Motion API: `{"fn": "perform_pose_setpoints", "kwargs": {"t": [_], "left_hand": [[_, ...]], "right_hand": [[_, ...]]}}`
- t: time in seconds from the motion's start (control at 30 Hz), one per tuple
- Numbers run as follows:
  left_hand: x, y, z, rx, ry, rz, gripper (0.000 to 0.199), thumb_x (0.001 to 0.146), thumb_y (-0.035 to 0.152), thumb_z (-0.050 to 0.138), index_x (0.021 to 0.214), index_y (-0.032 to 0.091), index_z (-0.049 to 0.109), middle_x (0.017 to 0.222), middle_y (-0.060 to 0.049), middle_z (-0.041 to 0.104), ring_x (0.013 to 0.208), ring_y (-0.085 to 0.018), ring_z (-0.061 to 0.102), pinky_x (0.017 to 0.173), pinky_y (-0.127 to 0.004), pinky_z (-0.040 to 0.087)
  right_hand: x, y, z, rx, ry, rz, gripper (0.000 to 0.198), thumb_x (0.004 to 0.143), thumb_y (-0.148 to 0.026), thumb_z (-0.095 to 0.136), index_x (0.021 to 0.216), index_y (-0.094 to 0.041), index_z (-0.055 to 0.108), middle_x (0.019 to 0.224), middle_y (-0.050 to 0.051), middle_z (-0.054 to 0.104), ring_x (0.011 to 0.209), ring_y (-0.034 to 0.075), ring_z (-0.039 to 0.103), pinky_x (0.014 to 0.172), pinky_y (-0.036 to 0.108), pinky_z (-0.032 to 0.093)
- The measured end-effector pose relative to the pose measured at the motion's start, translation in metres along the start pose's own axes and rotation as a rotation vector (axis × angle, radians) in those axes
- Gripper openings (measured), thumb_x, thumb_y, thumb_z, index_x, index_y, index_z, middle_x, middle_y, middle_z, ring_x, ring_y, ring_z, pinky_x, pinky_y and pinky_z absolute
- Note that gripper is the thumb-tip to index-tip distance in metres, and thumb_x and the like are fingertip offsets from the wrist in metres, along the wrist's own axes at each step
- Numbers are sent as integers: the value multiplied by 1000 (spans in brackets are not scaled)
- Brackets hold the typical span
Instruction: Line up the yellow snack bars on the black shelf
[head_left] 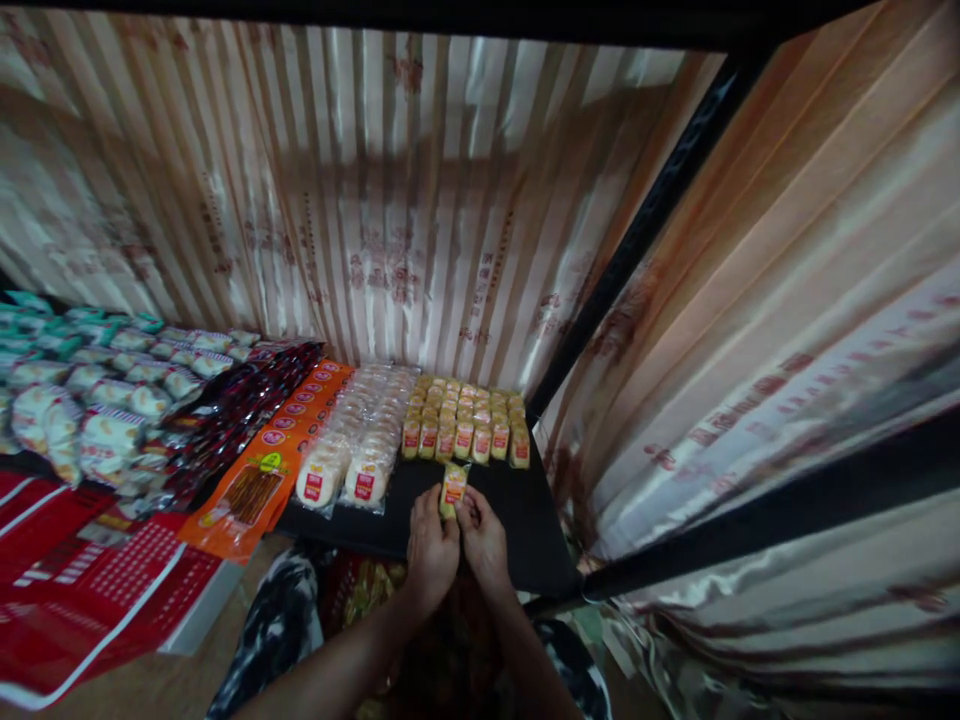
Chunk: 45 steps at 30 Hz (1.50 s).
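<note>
A small yellow snack packet with a red and white label stands upright between my two hands, over the front part of the black shelf. My left hand grips its left side, and my right hand closes on its right side with thumb and fingers. Just behind it are rows of matching yellow packets standing close together. To their left lie two rows of round white crackers in clear wrap with red labels.
An orange snack bag, dark red packets and white-and-green packets fill the shelf's left. A red box stands at lower left. Black frame posts and a pleated curtain enclose the back and right. Yellow packets lie below the shelf.
</note>
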<state>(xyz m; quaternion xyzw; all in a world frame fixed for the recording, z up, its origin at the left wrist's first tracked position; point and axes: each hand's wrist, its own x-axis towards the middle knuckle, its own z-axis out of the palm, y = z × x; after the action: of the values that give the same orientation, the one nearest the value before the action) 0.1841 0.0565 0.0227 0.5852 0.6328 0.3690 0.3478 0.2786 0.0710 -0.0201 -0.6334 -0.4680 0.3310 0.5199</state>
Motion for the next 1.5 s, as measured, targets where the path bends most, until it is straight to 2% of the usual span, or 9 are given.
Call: {"fn": "perform_pose_setpoints", "kwargs": {"t": [0.23,0.43,0.67,0.87,1.07,1.2,1.33,1.4,1.5], "left_hand": [[24,-19,-13,-87,53,2,49,73,13,41,121,10,51,128,-13,51,121,-21,44,107,-34,29],[41,-33,-11,-154,55,-4,49,79,21,38,126,9,47,134,-12,46,126,-20,40,109,-35,26],[49,-43,-9,-189,58,-79,49,79,20,36,127,12,47,136,-9,45,127,-17,38,110,-31,24],[51,-47,-9,-156,44,-49,50,81,20,33,128,9,45,136,-10,44,128,-17,36,110,-31,23],[49,-45,-12,-151,47,-40,47,81,18,34,124,10,49,136,-11,45,128,-18,37,110,-34,24],[33,-35,-28,-133,32,-73,45,78,18,38,119,9,52,125,-13,54,117,-19,48,104,-33,33],[-5,-30,-38,-259,-91,-110,39,79,21,38,112,16,57,117,-7,61,107,-18,55,97,-30,40],[-30,-31,-36,-366,-139,-175,37,81,26,38,111,17,58,116,-6,61,107,-18,55,95,-29,42],[-64,-35,-29,-439,-159,-360,35,83,28,36,106,15,59,112,-7,64,104,-19,57,93,-29,43]], "right_hand": [[31,-2,48,-65,-37,-31,37,75,-40,49,104,-20,60,89,6,69,78,18,65,73,31,51],[47,2,71,-65,-50,-35,45,73,-43,50,108,-16,59,94,8,68,79,19,64,75,32,51],[51,-6,82,-156,-33,-68,39,72,-40,48,100,-17,61,101,10,62,80,18,61,71,30,50],[48,-14,85,-265,-30,-35,31,75,-43,45,92,-21,57,87,3,63,74,16,60,67,27,47],[44,-13,79,-239,-25,-129,30,77,-40,43,92,-19,59,91,6,60,80,17,59,71,29,47],[22,-9,72,-188,60,-144,36,79,-39,42,102,-16,57,103,11,59,88,19,57,79,32,46],[-16,0,62,-83,54,-121,38,83,-39,37,108,-16,54,105,11,61,92,18,58,80,32,46],[-35,6,56,-55,30,-118,38,84,-38,33,106,-16,55,102,10,62,88,17,59,79,31,46],[-61,10,48,-74,-1,-126,37,84,-36,33,102,-16,57,97,9,63,81,16,61,78,32,47]]}}
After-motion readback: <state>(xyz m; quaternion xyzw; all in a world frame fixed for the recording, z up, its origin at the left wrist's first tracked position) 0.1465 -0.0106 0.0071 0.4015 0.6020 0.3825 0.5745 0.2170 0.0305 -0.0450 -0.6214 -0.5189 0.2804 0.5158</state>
